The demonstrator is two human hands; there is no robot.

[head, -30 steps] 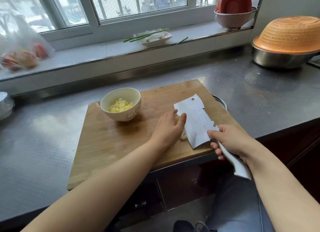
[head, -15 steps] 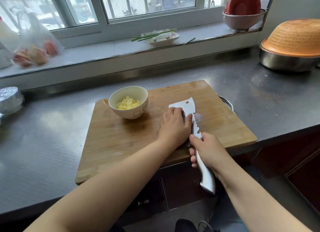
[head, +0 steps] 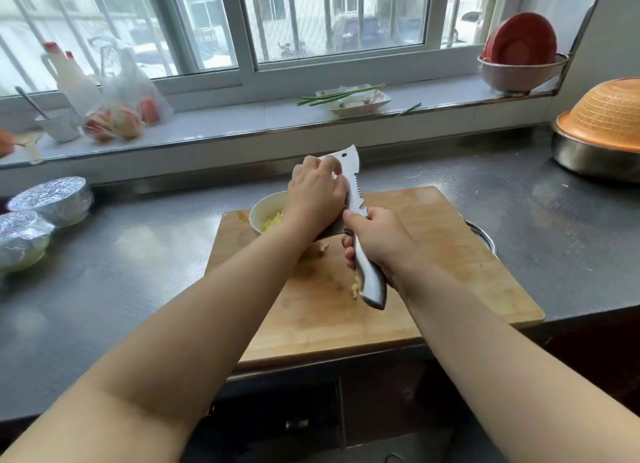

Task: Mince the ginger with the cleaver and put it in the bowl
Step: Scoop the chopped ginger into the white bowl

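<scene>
- Cleaver: silver steel, blade and handle alike.
- Bowl: cream-white; contents pale yellow.
- Cutting board: light brown wood grain.
- Countertop: dark grey, fine textured pattern.
- Colander: orange weave.
- Plates: red.

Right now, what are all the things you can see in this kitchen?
cleaver: one, silver, lifted over the bowl
bowl: one, cream, on board, holds yellow ginger
ginger bits: few, pale, on board
cutting board: one, wooden, on counter
foil-covered bowls: two, silver, counter left
basket: one, orange, upside down on a metal basin
red plates: stack, in sill bowl
left hand: on blade
right hand: grips handle
</scene>
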